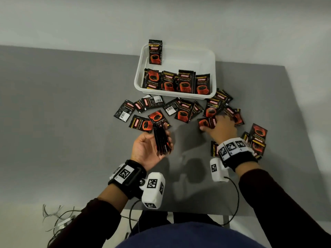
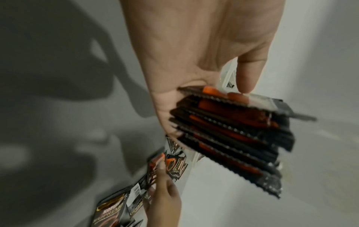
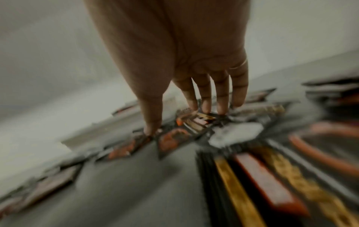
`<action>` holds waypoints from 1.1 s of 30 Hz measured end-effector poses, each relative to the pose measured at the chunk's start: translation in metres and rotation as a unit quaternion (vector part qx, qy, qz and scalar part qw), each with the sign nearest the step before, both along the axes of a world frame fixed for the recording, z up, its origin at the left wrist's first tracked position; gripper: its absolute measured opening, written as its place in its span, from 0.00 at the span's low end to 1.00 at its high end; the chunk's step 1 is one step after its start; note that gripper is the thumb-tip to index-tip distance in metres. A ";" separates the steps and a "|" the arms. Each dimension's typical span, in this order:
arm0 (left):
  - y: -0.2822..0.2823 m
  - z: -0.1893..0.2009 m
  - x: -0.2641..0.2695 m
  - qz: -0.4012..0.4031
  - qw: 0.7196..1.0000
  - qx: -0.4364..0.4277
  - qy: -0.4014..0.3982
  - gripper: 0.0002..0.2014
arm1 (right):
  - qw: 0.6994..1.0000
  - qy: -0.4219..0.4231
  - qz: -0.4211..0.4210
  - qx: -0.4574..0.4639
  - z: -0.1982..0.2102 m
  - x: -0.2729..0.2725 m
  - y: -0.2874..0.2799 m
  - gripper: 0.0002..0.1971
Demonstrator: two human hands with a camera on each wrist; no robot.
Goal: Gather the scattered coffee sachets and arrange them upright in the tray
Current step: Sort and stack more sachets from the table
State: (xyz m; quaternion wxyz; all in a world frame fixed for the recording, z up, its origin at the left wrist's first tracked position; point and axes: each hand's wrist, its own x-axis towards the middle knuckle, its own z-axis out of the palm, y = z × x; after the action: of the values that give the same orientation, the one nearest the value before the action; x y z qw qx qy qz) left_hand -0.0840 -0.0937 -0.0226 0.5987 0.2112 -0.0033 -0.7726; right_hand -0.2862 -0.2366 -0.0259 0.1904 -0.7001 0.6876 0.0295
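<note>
My left hand (image 1: 150, 144) is palm up above the table and grips a stack of black-and-red coffee sachets (image 1: 161, 140) on edge; in the left wrist view the thumb (image 2: 246, 73) presses on the stack (image 2: 233, 138). My right hand (image 1: 217, 123) lies flat on loose sachets (image 1: 206, 122) near the tray's right corner, straight fingers (image 3: 205, 95) touching one sachet (image 3: 194, 121). The white tray (image 1: 213, 68) holds a row of upright sachets (image 1: 186, 81) along its near wall. One more sachet (image 1: 155, 51) leans in the far left corner.
Several sachets lie flat on the grey table (image 1: 71, 104) in front of the tray (image 1: 184, 111), with a small cluster at the right (image 1: 258, 138). The tray stands against the pale wall. Cables (image 1: 57, 217) lie on the floor below the table's near edge.
</note>
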 end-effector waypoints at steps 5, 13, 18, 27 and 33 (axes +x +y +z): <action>-0.002 -0.001 0.000 -0.003 1.000 0.003 -0.010 0.27 | 0.995 -0.085 -0.053 -0.020 -0.019 0.005 -0.001 0.39; -0.001 -0.010 0.003 0.021 1.000 0.001 -0.020 0.27 | 0.971 -0.232 -0.041 -0.032 -0.006 -0.005 -0.005 0.16; 0.000 -0.014 0.008 0.044 0.998 0.004 -0.036 0.24 | 0.901 -0.431 0.033 0.040 0.050 -0.003 0.017 0.25; -0.002 -0.011 -0.006 -0.058 0.993 0.008 -0.098 0.26 | 0.926 -0.345 0.147 0.050 0.071 0.067 0.065 0.13; 0.001 -0.010 0.003 -0.029 0.997 0.013 -0.066 0.23 | 0.924 -0.376 0.058 0.034 0.053 0.041 0.043 0.05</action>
State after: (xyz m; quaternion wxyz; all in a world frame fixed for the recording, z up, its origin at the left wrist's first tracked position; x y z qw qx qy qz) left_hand -0.0810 -0.0932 -0.0331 0.5716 0.2697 -0.0393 -0.7740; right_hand -0.2451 -0.1936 0.0270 0.4569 -0.6914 0.5220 -0.2019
